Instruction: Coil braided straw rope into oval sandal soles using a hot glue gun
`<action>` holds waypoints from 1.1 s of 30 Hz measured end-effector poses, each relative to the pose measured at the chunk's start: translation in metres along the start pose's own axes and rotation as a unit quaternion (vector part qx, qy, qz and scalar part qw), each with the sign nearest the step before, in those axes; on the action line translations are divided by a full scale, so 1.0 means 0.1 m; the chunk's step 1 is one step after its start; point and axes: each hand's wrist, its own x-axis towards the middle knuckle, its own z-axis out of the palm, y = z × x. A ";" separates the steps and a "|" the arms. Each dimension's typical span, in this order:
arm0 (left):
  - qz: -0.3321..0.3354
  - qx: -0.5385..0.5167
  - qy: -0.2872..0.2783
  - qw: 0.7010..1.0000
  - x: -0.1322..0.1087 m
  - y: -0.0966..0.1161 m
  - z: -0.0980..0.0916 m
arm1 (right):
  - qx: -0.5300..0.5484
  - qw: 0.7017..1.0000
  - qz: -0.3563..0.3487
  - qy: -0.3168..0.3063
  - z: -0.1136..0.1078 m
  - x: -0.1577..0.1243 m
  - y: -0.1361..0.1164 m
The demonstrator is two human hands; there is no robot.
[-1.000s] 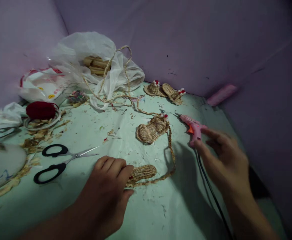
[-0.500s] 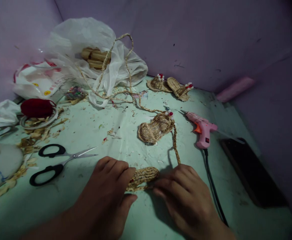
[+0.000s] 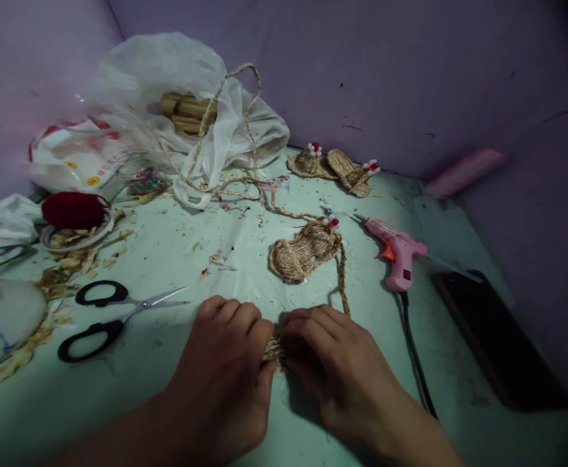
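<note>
Between my two hands, low over the table, is a coiled sole of braided straw cord, mostly hidden by my fingers. My left hand is closed around its left end. Fingers of my right hand are wrapped over its right end. A braided straw cord runs up from behind my right hand, past a small woven slipper with red and white beads, and on toward the plastic bag. Black-handled scissors lie spread to the left of my left hand.
A pink glue gun with a black cable lies at the right, beside a dark phone. Finished small slippers stand by the wall. A plastic bag, dark red yarn and straw scraps occupy the left and back.
My right hand has moved left and closed over the sole's right end, covering most of it. My left hand keeps its grip and has shifted slightly right.
</note>
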 end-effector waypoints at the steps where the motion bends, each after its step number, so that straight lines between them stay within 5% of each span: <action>1: 0.001 0.003 -0.012 1.000 0.01 0.01 -0.01 | 0.002 1.000 0.009 -0.006 0.00 0.00 0.00; 15: 0.014 0.040 -0.035 0.998 0.04 0.02 0.00 | 0.043 0.995 0.018 0.091 0.16 -0.01 0.04; 33: 0.019 0.043 -0.018 0.999 -0.01 0.02 0.01 | 0.053 0.989 -0.017 0.136 0.20 -0.04 0.05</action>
